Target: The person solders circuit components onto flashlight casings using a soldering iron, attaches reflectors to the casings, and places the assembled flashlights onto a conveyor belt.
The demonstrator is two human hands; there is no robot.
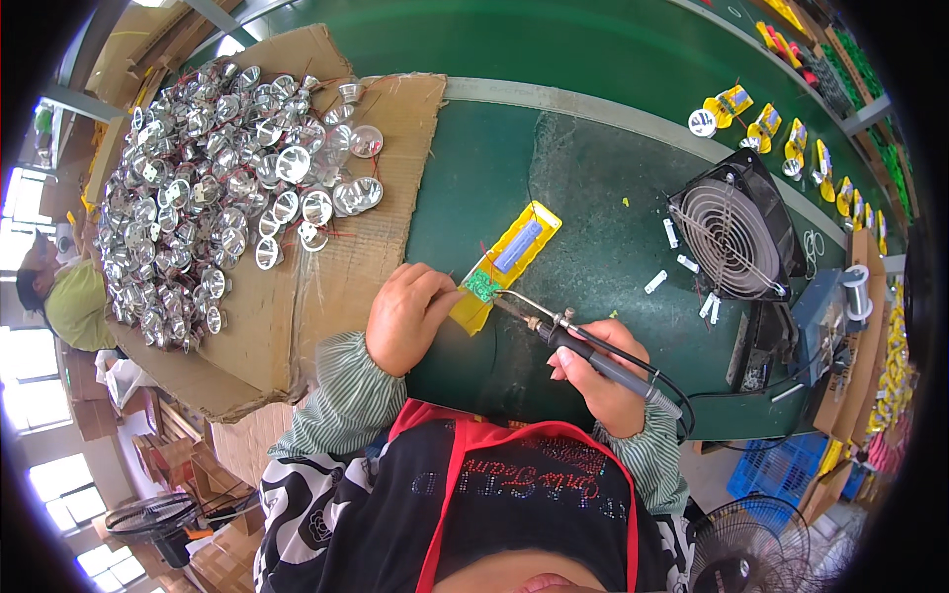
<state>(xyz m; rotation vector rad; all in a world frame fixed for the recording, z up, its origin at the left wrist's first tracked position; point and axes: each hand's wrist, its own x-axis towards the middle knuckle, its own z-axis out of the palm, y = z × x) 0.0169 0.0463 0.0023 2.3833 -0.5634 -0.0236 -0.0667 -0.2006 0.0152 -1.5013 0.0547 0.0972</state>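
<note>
My right hand point(605, 381) is wrapped round a soldering iron point(593, 362), which has a thin curved metal tube along its front. The iron's tip meets a small green circuit board point(482, 285). That board sits in a long yellow plastic housing point(542, 219), lying tilted on the green bench, beside a blue cylindrical battery point(518, 247). Thin red and dark wires run about the housing. At the board's left edge my left hand point(407, 311) has thumb and forefinger pinched together; what is between the fingertips is too small to make out.
A heap of silvery reflector cups point(198, 198) with wires covers cardboard point(395, 148) on the left. On the right stand a black fan point(730, 237), small white pieces point(655, 283) and a solder spool point(856, 293). Yellow housings point(766, 127) line the far right. Another person point(74, 306) is at far left.
</note>
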